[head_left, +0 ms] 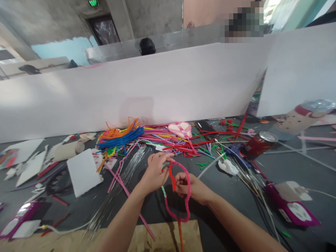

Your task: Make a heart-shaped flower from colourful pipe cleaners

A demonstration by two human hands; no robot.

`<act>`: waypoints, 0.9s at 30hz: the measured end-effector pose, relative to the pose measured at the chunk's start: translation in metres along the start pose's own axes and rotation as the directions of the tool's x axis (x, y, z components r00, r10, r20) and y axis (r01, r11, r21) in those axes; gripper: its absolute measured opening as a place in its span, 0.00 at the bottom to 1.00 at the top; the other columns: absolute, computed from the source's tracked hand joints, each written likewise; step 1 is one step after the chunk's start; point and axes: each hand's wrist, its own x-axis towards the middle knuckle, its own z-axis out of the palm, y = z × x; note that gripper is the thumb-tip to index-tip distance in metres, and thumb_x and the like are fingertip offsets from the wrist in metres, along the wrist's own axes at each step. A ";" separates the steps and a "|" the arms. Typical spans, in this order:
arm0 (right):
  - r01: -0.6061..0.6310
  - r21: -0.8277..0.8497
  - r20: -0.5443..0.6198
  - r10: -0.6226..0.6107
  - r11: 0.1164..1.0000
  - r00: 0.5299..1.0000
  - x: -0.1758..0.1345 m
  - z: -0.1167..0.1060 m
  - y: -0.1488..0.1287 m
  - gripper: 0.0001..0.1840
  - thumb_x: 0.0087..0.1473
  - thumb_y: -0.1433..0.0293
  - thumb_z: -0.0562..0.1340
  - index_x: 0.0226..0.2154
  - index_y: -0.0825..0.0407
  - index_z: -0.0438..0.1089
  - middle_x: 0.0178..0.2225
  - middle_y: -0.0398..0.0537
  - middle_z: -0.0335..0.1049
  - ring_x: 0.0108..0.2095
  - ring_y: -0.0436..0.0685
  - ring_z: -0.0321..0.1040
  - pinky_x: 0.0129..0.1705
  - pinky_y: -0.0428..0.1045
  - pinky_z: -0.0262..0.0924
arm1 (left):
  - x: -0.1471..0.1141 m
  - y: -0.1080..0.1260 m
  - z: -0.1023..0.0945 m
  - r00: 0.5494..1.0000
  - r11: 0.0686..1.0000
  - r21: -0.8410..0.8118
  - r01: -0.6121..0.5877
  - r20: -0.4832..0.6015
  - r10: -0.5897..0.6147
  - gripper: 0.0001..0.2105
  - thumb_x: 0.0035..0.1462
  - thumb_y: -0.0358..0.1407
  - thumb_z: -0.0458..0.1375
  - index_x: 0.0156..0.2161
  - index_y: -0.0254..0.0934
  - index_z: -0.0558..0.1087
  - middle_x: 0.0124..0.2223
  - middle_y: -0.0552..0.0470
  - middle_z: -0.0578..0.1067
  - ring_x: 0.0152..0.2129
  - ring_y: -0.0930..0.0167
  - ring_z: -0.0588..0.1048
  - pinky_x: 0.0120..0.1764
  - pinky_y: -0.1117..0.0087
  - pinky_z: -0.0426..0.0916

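Both hands are working a pink pipe cleaner loop point(187, 196) right in front of the person. The left hand point(154, 171) is pinching the top of the loop, fingers curled around it, and the right hand point(187, 187) is closing on the loop's side along with a short red pipe cleaner point(172, 178) that's sticking up between the 2 hands. The loop is hanging down over the dark table point(288, 171) toward a cardboard sheet point(162, 238) nearest the body. Just beyond the hands a messy pile of colored pipe cleaners point(157, 140) is lying around, with a pink heart point(180, 129) on top. A red can point(258, 144) is sitting farther right, a white foam square point(83, 172) off to the left.
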 end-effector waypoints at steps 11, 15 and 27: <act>-0.010 -0.041 0.022 0.011 0.999 1.000 0.001 0.000 0.000 0.19 0.38 0.60 0.71 0.26 0.54 0.64 0.21 0.38 0.64 0.20 0.44 0.56 0.24 0.43 0.52 | 0.022 -0.012 -0.016 0.902 0.758 -0.549 0.353 0.416 -0.118 0.25 0.50 0.34 0.59 0.54 0.37 0.60 0.33 0.54 0.71 0.35 0.70 0.73 0.40 0.68 0.64; -0.001 -0.040 0.010 0.001 0.999 1.000 0.002 -0.003 0.002 0.19 0.38 0.61 0.71 0.27 0.54 0.64 0.22 0.38 0.65 0.20 0.44 0.57 0.24 0.43 0.52 | 0.026 -0.013 -0.012 0.886 0.687 -0.593 0.420 0.433 -0.168 0.25 0.48 0.35 0.62 0.52 0.37 0.62 0.31 0.55 0.71 0.31 0.72 0.72 0.37 0.71 0.62; -0.009 0.017 -0.024 0.009 1.000 1.000 0.002 -0.011 0.011 0.20 0.38 0.60 0.71 0.28 0.54 0.65 0.25 0.43 0.69 0.20 0.45 0.60 0.24 0.43 0.54 | 0.029 -0.018 0.002 0.879 0.668 -0.584 0.461 0.406 -0.251 0.25 0.45 0.32 0.62 0.51 0.35 0.62 0.29 0.57 0.70 0.27 0.75 0.70 0.33 0.73 0.60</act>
